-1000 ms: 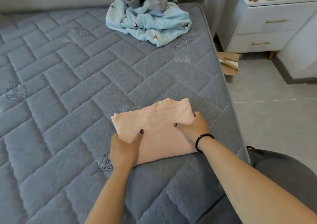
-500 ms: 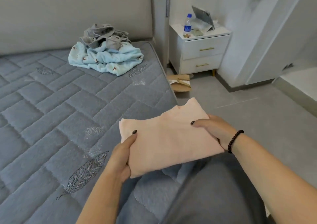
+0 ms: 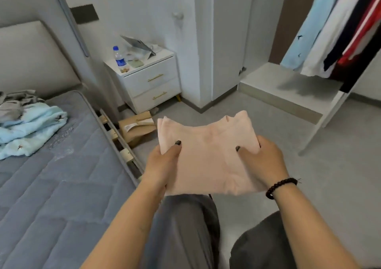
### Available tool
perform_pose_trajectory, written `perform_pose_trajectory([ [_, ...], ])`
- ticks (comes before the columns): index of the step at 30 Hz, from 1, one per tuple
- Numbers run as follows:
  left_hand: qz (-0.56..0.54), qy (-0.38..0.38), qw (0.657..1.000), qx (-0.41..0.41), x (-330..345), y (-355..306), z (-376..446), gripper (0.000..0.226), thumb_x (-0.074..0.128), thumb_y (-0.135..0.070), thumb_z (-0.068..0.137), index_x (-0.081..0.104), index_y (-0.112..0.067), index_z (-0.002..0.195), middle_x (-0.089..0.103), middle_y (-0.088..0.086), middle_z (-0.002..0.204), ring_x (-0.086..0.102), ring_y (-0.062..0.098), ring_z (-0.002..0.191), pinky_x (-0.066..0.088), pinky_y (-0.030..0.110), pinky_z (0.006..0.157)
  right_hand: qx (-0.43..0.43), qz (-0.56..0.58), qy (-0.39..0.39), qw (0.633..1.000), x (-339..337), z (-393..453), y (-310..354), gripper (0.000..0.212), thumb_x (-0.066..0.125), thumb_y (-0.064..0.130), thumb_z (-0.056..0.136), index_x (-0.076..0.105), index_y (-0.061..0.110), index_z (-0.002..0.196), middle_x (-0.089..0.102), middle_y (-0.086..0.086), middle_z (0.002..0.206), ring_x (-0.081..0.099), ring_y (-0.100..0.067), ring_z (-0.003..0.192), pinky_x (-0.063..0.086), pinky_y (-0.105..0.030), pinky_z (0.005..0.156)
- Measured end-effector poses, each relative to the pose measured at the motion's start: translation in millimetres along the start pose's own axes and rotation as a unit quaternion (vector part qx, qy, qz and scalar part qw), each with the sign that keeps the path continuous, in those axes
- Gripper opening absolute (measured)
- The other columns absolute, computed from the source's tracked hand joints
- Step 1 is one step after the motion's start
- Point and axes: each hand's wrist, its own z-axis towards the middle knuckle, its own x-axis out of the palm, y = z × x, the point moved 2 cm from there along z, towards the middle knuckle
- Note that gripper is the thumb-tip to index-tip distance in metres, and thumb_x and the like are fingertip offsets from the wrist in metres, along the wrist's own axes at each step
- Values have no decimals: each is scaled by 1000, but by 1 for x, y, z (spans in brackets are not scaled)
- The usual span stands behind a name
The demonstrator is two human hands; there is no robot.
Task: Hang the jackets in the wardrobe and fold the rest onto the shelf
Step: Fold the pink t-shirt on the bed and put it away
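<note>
The folded pale pink cotton garment is held above the grey floor, right of the bed, clamped by the left hand and the right hand at its sides.

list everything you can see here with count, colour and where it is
folded garment: 1, pale pink, held in both hands over the floor
clothes pile: 1, light blue and grey, on the bed
bed: 1, grey quilted, left
nightstand: 1, white with gold handles, beside the bed
bottle: 1, clear with blue cap, on the nightstand
cardboard box: 1, brown, on the floor by the bed
hanging clothes: several, light blue, white, navy, red, in the open wardrobe
wardrobe shelf: 1, white, under the hanging clothes
bracelet: 1, dark beads, right wrist
left hand: gripping the garment
right hand: gripping the garment
</note>
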Motion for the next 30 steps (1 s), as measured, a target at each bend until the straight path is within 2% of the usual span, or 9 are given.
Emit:
perform_pose_trajectory([
  [3, 35, 38, 998, -21, 79, 30, 24, 9, 59, -40, 89, 59, -31, 89, 70, -12, 75, 66, 8, 68, 47, 23, 49, 30, -52, -80, 995, -4, 34, -51, 10, 57, 20, 82, 50, 20, 75, 56, 5, 73, 48, -6, 63, 32, -25, 49],
  [5, 48, 65, 996, -45, 123, 57, 43, 9, 57, -33, 91, 62, -29, 86, 70, -15, 69, 65, 1, 60, 44, 14, 42, 53, -85, -98, 990, 2, 53, -91, 10, 57, 18, 83, 50, 19, 76, 55, 2, 75, 46, -6, 61, 30, -25, 48],
  [9, 83, 75, 989, -93, 182, 94, 95, 8, 56, -27, 92, 64, -25, 91, 70, -7, 85, 64, 8, 75, 47, 20, 52, 135, -83, -91, 983, 13, 96, -162, 19, 60, 19, 83, 48, 23, 69, 54, 6, 70, 46, -5, 60, 29, -19, 47],
  [13, 144, 78, 984, -68, 226, 119, 139, 7, 56, -35, 94, 61, -31, 92, 68, -10, 88, 65, 9, 79, 51, 27, 66, 187, -56, -111, 975, 33, 135, -206, 20, 64, 22, 83, 50, 28, 70, 57, 11, 70, 52, -3, 62, 37, -6, 52],
  [17, 160, 84, 982, -56, 252, 132, 177, 7, 56, -39, 94, 60, -34, 90, 68, -17, 79, 63, -3, 71, 48, 15, 56, 214, -42, -119, 969, 51, 178, -232, 20, 68, 24, 81, 53, 31, 71, 59, 11, 69, 55, -1, 63, 34, -11, 48],
  [21, 133, 124, 980, -82, 256, 110, 203, 11, 55, -37, 96, 63, -30, 100, 70, -23, 87, 64, -7, 77, 47, 8, 63, 261, -23, -101, 960, 44, 211, -213, 19, 72, 21, 79, 56, 30, 74, 60, 13, 71, 55, 1, 61, 37, -9, 49],
  [25, 59, 173, 970, -159, 264, 63, 209, 21, 60, -30, 95, 64, -21, 113, 74, -5, 104, 69, 15, 99, 56, 32, 83, 247, -53, -74, 965, 6, 237, -157, 22, 71, 23, 79, 54, 36, 75, 61, 15, 72, 56, 3, 63, 33, -10, 50],
  [27, 38, 162, 975, -145, 272, 25, 217, 21, 60, -32, 95, 66, -21, 111, 74, -3, 103, 70, 16, 97, 56, 32, 81, 230, -50, -59, 970, -15, 258, -123, 21, 70, 22, 80, 54, 36, 75, 62, 14, 73, 56, 7, 67, 37, -10, 49],
  [30, 10, 141, 982, -122, 279, -50, 227, 20, 56, -36, 96, 68, -23, 106, 75, -6, 97, 71, 10, 89, 54, 19, 70, 202, -46, -40, 978, -45, 291, -56, 21, 67, 17, 81, 56, 33, 76, 63, 11, 74, 55, 9, 69, 39, -4, 51],
])
